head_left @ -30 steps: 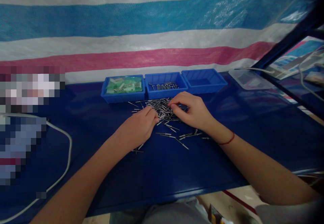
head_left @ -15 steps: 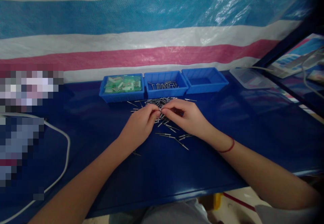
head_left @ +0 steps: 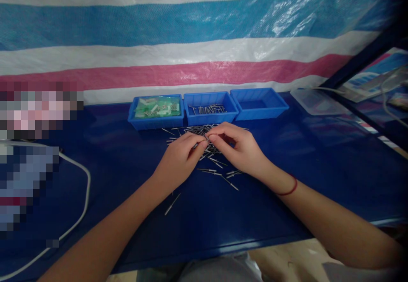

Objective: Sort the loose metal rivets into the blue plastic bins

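Thumb and forefinger of my left hand [head_left: 184, 152] are pinched together, and so are those of my right hand [head_left: 237, 146]. The fingertips of both meet over a heap of blind rivets [head_left: 199, 130]. Between them shows a sliver of metal, apparently a blind rivet [head_left: 207, 138], mostly hidden by the fingers. Several loose rivets [head_left: 209, 171] lie in front of the heap, below my hands. Nearer to me, beside my left forearm, one single rivet [head_left: 172, 204] rests on the blue table [head_left: 216, 218].
Behind the heap stand three blue bins in a row: the left bin [head_left: 156, 123] holds a green bag of parts, the middle bin [head_left: 212, 116] holds rivets, and the right bin [head_left: 261, 111] shows its bare bottom. A clear plastic lid [head_left: 318, 102] lies right. A white cable [head_left: 87, 180] curves left.
My hands have shifted slightly right, fingertips still together. A rivet now shows on the table beside my left forearm, where only a thin pin was visible before. The view has moved a little.
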The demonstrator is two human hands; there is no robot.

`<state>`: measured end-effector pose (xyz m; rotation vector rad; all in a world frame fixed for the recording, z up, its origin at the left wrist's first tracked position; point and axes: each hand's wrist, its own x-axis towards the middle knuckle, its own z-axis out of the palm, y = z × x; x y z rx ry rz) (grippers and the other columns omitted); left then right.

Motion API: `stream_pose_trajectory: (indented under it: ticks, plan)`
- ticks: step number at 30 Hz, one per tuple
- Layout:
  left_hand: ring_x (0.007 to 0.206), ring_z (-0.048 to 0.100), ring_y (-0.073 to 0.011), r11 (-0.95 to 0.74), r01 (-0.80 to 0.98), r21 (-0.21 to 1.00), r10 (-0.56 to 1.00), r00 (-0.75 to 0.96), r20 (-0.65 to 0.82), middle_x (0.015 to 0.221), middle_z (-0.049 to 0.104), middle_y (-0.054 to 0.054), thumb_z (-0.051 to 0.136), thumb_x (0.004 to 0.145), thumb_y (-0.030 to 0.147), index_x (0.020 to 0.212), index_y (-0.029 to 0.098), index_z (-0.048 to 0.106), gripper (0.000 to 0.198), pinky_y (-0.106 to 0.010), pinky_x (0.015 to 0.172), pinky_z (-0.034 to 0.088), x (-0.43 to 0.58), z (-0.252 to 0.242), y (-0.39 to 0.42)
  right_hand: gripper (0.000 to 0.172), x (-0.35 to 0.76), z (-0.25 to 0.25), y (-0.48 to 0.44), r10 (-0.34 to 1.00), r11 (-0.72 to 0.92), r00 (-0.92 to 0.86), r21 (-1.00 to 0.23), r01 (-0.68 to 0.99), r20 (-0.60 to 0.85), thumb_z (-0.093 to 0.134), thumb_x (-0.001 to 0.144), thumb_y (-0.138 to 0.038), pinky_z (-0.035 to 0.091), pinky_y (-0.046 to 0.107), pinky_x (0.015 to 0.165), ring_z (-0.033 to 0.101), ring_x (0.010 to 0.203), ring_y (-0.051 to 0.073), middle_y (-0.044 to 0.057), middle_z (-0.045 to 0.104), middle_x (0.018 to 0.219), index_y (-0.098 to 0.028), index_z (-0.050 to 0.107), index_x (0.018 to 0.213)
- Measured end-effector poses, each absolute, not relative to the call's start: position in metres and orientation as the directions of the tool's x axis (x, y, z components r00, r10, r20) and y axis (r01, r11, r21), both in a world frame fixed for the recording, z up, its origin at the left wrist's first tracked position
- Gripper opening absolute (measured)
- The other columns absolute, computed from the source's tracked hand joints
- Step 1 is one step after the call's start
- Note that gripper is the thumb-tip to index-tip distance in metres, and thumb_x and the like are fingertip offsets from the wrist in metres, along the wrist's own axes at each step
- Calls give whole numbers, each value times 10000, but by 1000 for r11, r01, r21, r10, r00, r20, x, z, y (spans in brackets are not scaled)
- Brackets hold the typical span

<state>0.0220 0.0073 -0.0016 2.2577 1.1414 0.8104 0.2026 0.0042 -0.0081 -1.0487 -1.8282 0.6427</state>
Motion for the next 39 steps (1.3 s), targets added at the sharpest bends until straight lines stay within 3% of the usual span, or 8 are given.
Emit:
stream_pose_trajectory:
  ticks: [6,13,18,22,28,32,36,39]
  plan:
    - [781,582,-145,-504,539,674,854,425,299,862,635,-26,506,939,269,913,167,631,163,-260,723,434,22,-4,8,160,196,-15,2,917,397,-150,-871,289,369,690,801,-325,460,270,557,583,654,139,35,656,800,-184,671,873]
    - [793,572,-149,-546,514,661,820,491,296,877,606,-34,487,942,272,876,170,615,176,-264,706,440,24,-3,8,96,199,-9,1,855,519,-215,-790,326,472,624,863,-263,502,314,667,629,791,171,46,705,860,-214,698,899]
    - [746,555,-133,-549,537,640,831,432,350,819,588,-12,542,916,268,882,169,618,129,-247,688,432,21,-4,9,156,202,-8,2,820,573,-253,-749,333,514,606,875,-225,499,305,658,625,792,160,50,700,899,-221,702,997]
    - [750,560,-125,-566,557,607,824,408,393,855,603,-9,541,916,255,936,182,621,110,-239,708,435,18,-2,9,177,205,-10,5,807,589,-259,-697,409,530,583,885,-229,493,289,618,612,752,149,53,681,898,-221,698,1019]
    - [757,584,-140,-579,622,528,815,427,391,873,639,-22,516,924,309,956,179,614,166,-256,729,448,15,4,7,177,206,-7,6,764,642,-347,-590,489,544,524,909,-225,502,306,688,615,785,159,54,692,879,-205,697,944]
    - [716,608,-150,-553,674,489,833,451,320,879,672,-19,523,911,378,1149,181,575,314,-269,701,456,9,20,10,211,212,-1,25,762,593,-202,-538,599,615,492,926,-258,487,312,672,600,742,166,50,675,815,-194,690,887]
    - [735,630,-165,-528,741,415,849,457,264,904,686,-21,503,912,392,1091,213,625,281,-278,696,469,-6,44,11,226,220,5,48,744,494,-131,-408,768,655,498,919,-289,475,364,731,596,758,207,80,661,819,-175,692,936]
    - [895,636,-205,-531,771,351,847,490,204,1020,681,-42,470,923,440,1095,225,630,319,-330,823,483,-26,48,1,214,222,8,44,762,475,-155,-380,794,628,535,890,-299,470,375,751,599,787,227,95,660,852,-168,676,983]
